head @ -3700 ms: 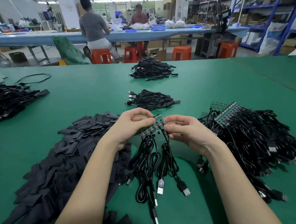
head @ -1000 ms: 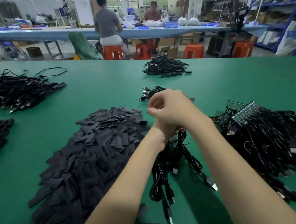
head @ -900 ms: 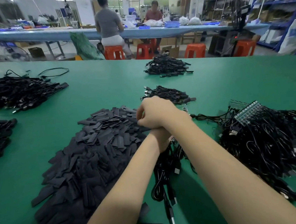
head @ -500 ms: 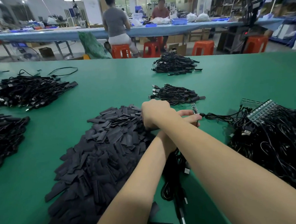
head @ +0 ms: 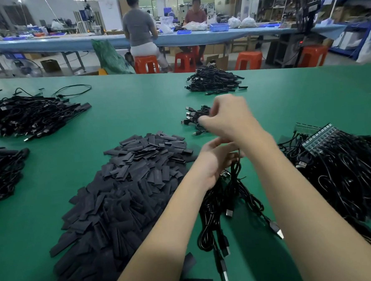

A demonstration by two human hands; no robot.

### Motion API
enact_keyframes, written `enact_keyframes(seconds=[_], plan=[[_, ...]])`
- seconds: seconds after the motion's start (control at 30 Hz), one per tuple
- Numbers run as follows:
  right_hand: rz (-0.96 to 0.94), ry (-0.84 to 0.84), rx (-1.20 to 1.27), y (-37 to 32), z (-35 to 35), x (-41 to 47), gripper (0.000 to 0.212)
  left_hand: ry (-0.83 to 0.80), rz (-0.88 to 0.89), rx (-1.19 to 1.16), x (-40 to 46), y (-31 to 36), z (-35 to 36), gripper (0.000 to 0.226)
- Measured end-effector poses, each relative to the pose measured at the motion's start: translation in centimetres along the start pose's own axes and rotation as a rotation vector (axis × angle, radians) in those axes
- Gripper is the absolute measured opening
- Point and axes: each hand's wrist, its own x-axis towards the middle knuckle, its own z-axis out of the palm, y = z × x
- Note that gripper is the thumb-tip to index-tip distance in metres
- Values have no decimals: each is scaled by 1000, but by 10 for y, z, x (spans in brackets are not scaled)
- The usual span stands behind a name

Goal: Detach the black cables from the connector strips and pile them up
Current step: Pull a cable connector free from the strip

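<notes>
Since half a second ago the right hand [head: 226, 118] is lifted off the left wrist and carried far, so that it is now blurred over the small pile of detached cables [head: 195, 119] in the middle of the green table [head: 135, 113]. Its fingers are curled, but whether a freed cable is pinched in them cannot be told through the blur. The left hand [head: 216, 162] is kept near, and the bundle of black cables [head: 223, 203] is gripped at its top, the USB plugs trailing toward the near edge. A short piece of connector strip [head: 224, 174] is glimpsed just under that hand, so several cables are judged to be attached yet. To the right the large tangle of unprocessed cables [head: 345, 174] is left untouched, with its connector strips [head: 317, 137] on top. To the left the heap of flat black sleeves [head: 127, 191] is unchanged. The move is judged to be one cable being dropped onto the pile, with much work left.
</notes>
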Motion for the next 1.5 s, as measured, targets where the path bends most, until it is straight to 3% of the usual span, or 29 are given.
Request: enact_keyframes(seconds=[0.1, 0.17, 0.3, 0.4, 0.63, 0.83, 1.17, 1.5], plan=[[191, 176, 242, 48, -23, -18, 16, -21, -10, -27, -2, 3, 1, 15], [292, 179, 414, 76, -25, -30, 14, -36, -9, -19, 0, 2, -1, 14], [342, -101, 876, 100, -16, -46, 27, -84, -6, 72, -5, 7, 0, 13], [330, -164, 1058, 105, -16, -47, 39, -129, 22, 91, -9, 14, -2, 18], [311, -199, 1242, 107, -22, -54, 28, -180, 43, 159, -10, 28, -16, 12], [221, -88, 1430, 101, -25, -55, 32, -205, 62, 272, -12, 35, -22, 8], [79, -72, 1416, 102, -21, -55, 30, -237, 87, 328, -13, 38, -23, 7], [54, -96, 1383, 104, -20, -56, 33, -254, 101, 368, -16, 41, -24, 8]])
